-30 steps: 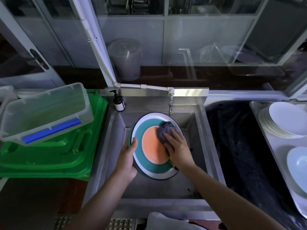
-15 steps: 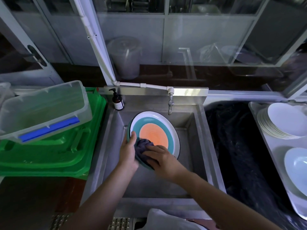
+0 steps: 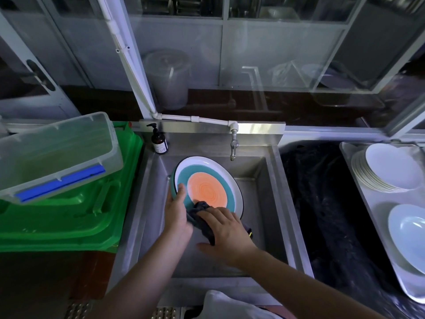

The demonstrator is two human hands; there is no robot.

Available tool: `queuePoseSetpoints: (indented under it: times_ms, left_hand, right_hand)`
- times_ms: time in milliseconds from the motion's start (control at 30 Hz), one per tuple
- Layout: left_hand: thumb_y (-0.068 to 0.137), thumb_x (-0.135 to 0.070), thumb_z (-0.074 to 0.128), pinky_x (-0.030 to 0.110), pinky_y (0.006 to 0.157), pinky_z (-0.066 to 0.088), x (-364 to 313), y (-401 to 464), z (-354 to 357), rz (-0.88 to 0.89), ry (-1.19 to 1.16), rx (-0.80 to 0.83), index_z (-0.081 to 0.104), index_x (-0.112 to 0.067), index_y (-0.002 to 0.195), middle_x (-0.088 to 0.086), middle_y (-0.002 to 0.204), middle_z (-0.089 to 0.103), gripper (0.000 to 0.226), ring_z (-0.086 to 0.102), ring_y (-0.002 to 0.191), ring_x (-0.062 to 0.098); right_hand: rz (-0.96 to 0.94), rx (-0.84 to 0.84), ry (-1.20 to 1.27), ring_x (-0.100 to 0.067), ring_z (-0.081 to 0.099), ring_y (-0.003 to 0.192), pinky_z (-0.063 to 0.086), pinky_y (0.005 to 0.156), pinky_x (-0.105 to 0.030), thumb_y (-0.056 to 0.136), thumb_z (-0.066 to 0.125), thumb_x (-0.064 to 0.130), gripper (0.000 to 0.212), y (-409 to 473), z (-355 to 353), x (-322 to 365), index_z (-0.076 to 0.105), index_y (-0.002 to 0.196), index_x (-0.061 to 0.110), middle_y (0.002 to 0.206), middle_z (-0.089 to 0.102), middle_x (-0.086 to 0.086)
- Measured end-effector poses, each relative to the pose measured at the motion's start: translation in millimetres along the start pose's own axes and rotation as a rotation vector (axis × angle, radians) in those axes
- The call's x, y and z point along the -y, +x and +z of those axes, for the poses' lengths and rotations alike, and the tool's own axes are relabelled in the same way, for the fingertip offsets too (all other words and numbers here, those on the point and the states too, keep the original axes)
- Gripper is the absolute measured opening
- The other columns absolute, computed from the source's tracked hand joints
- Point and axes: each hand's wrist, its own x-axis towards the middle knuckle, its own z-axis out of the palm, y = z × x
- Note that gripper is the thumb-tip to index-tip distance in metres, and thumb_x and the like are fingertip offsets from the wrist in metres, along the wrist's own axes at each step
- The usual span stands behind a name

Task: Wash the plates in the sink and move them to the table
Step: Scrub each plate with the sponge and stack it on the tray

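The striped plate (image 3: 208, 183) stands tilted on its edge inside the steel sink (image 3: 264, 203), its face turned up toward the person so the cloth can reach it and runoff can fall into the basin. It is a round glazed plate, smooth and glossy, with an orange centre of faint concentric rings, a teal band, a white band and a thin dark rim. The left hand (image 3: 177, 215) holds its near-left edge, thumb lying over the face and fingers behind, which seems meant to brace it against the rubbing. The right hand (image 3: 226, 233) presses a dark, crumpled dishcloth (image 3: 202, 217) flat against the plate's lower part, fingers spread over the soft fabric and not curled round it.

The sink is brushed metal with square walls; a small tap (image 3: 234, 146) hangs above the plate, fed by a white plastic pipe (image 3: 197, 119). A brown pump bottle (image 3: 159, 141) sits on the back-left corner, within reach. To the right, well apart from the sink, a pale surface (image 3: 372, 203) carries a stack of white plates (image 3: 386, 168) and a pale blue bowl-like dish (image 3: 411, 233), likely the drop-off place. To the left, a clear plastic tub (image 3: 57, 153) leans on green crates (image 3: 69, 222).
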Motion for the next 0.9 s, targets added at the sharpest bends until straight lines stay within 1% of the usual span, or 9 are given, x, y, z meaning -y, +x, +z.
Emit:
queuePoseSetpoints:
  times_ms: [100, 200, 300, 400, 500, 633, 767, 833, 900]
  left_hand:
    - [0.101, -0.047, 0.054, 0.045, 0.074, 0.062, -11, 7, -6, -0.094, 0.032, 0.073, 0.062, -0.006, 0.132, 0.02, 0.125, 0.07, 0.052, 0.071, 0.104, 0.036]
    - [0.102, -0.045, 0.052, 0.044, 0.086, 0.056, -29, 15, -16, -0.146, 0.107, 0.141, 0.061, -0.008, 0.136, 0.016, 0.126, 0.071, 0.05, 0.069, 0.111, 0.031]
    - [0.101, -0.035, 0.058, 0.045, 0.089, 0.056, -42, 14, -17, -0.179, 0.152, 0.196, 0.067, -0.007, 0.125, 0.015, 0.116, 0.075, 0.038, 0.073, 0.103, 0.028]
    - [0.099, -0.02, 0.058, 0.043, 0.085, 0.056, -42, 10, -11, -0.224, 0.121, 0.205, 0.069, -0.006, 0.117, 0.015, 0.107, 0.077, 0.026, 0.075, 0.089, 0.028]
    - [0.094, -0.019, 0.057, 0.04, 0.077, 0.056, -18, -5, 2, -0.271, 0.101, 0.201, 0.066, -0.006, 0.12, 0.019, 0.102, 0.072, 0.03, 0.069, 0.084, 0.033]
    - [0.071, -0.022, 0.067, 0.032, 0.06, 0.052, 8, -12, 4, -0.242, 0.097, 0.137, 0.059, -0.014, 0.108, 0.012, 0.082, 0.061, 0.039, 0.061, 0.069, 0.027]
    - [0.085, -0.006, 0.039, 0.04, 0.077, 0.053, -12, -6, -15, -0.284, 0.092, 0.155, 0.064, -0.003, 0.102, 0.018, 0.086, 0.067, 0.03, 0.062, 0.08, 0.033]
    - [0.085, -0.004, 0.035, 0.044, 0.084, 0.053, -27, 4, -24, -0.291, 0.147, 0.165, 0.067, -0.002, 0.107, 0.02, 0.092, 0.071, 0.038, 0.064, 0.087, 0.036]
    - [0.084, -0.005, 0.037, 0.045, 0.087, 0.052, -33, 12, -24, -0.283, 0.192, 0.16, 0.066, -0.004, 0.111, 0.02, 0.095, 0.071, 0.04, 0.064, 0.089, 0.036]
  right_hand:
    - [-0.154, -0.158, -0.127, -0.025, 0.056, 0.116, 0.044, 0.107, -0.048, 0.088, 0.067, 0.038, 0.054, -7, 9, -16, 0.053, 0.138, 0.022, 0.128, 0.06, 0.001]
    - [-0.283, -0.288, -0.231, -0.028, 0.061, 0.106, 0.05, 0.093, -0.044, 0.095, 0.067, 0.026, 0.029, -12, 5, -57, 0.063, 0.122, 0.019, 0.117, 0.064, -0.002]
    - [-0.408, -0.251, -0.352, -0.027, 0.059, 0.089, 0.052, 0.074, -0.043, 0.097, 0.064, 0.025, 0.011, -9, -7, -73, 0.065, 0.106, 0.019, 0.103, 0.062, -0.003]
    - [-0.45, -0.207, -0.401, -0.025, 0.057, 0.081, 0.05, 0.065, -0.039, 0.094, 0.06, 0.025, 0.01, -2, -13, -58, 0.064, 0.102, 0.019, 0.101, 0.061, -0.004]
    - [-0.323, -0.251, -0.38, -0.026, 0.057, 0.075, 0.051, 0.058, -0.039, 0.092, 0.054, 0.03, 0.015, 11, -15, -41, 0.061, 0.099, 0.019, 0.097, 0.062, -0.004]
    - [-0.214, -0.265, -0.358, -0.027, 0.059, 0.076, 0.054, 0.06, -0.042, 0.088, 0.054, 0.032, 0.022, 16, -5, -26, 0.062, 0.103, 0.018, 0.097, 0.063, -0.004]
    - [-0.378, -0.167, -0.316, -0.026, 0.06, 0.092, 0.053, 0.075, -0.041, 0.09, 0.063, 0.026, 0.029, -3, -9, -54, 0.06, 0.118, 0.018, 0.11, 0.063, -0.004]
    - [-0.481, -0.094, -0.379, -0.026, 0.061, 0.104, 0.054, 0.084, -0.041, 0.09, 0.067, 0.027, 0.032, -10, -22, -81, 0.059, 0.121, 0.023, 0.117, 0.062, -0.001]
    - [-0.525, -0.076, -0.425, -0.025, 0.06, 0.099, 0.055, 0.083, -0.042, 0.091, 0.063, 0.027, 0.023, -10, -32, -88, 0.061, 0.114, 0.025, 0.113, 0.061, -0.001]
